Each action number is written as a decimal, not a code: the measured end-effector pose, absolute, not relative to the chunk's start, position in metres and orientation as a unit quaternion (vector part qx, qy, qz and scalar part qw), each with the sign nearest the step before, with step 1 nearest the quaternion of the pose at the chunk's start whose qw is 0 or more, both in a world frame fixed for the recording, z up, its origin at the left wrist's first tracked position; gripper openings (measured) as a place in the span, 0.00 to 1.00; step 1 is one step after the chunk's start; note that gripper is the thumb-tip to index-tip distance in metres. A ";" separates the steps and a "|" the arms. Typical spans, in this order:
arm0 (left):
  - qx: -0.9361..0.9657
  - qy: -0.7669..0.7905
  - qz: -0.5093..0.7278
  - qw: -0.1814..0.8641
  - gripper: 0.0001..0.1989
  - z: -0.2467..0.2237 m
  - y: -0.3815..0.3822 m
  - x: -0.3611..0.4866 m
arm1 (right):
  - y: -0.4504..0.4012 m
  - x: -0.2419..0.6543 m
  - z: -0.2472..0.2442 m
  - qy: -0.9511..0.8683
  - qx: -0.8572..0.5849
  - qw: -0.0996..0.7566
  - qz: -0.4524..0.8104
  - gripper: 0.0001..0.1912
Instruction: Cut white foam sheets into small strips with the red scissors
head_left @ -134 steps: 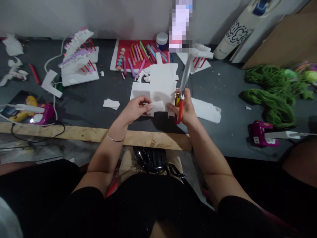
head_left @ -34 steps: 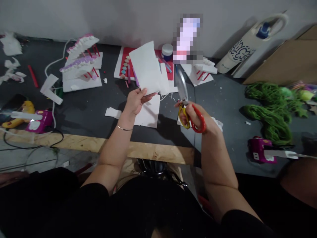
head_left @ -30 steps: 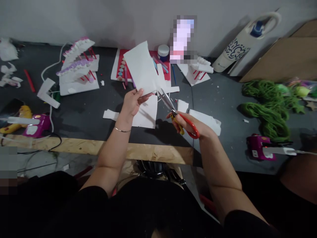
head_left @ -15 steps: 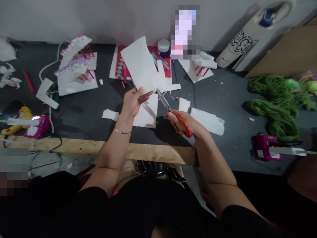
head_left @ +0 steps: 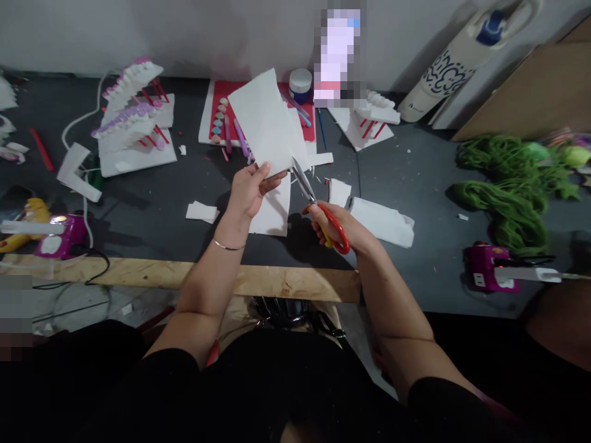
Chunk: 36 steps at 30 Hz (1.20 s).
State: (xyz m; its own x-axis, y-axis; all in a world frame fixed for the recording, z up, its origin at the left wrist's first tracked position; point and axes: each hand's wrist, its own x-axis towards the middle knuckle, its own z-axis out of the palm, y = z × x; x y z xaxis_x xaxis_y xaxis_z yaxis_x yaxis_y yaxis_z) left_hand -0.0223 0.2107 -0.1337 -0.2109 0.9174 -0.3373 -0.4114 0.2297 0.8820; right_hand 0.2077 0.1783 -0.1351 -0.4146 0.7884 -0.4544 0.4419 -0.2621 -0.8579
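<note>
A white sheet [head_left: 261, 117], stiff like foam board or card, is pinched at its lower edge by my left hand [head_left: 252, 184], thumb on top and fingers beneath. My right hand [head_left: 330, 221] grips red-handled scissors [head_left: 342, 239] by the loops. Their blades point up and left, with the tips at the sheet's lower right corner. Whether the blades are parted there is hard to make out. Under my left hand another white piece [head_left: 276, 212] lies on the dark table. Thin white trimmings lie near the blades.
White models on red posts [head_left: 136, 138] stand at the left, with a smaller one [head_left: 376, 109] at back right. Cut white pieces [head_left: 382, 221] lie right of my hand. Farther right are green yarn [head_left: 503, 191], a bottle [head_left: 436, 74] and a purple power adapter [head_left: 492, 267].
The scissors have shifted slightly up and left, their tips now farther over the sheet's corner. My left hand keeps its hold. The whole view has moved a little.
</note>
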 end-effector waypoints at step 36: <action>0.265 0.545 0.530 0.594 0.06 -0.122 0.203 -0.010 | 0.173 0.193 -0.130 -0.643 -0.562 0.187 0.485 0.32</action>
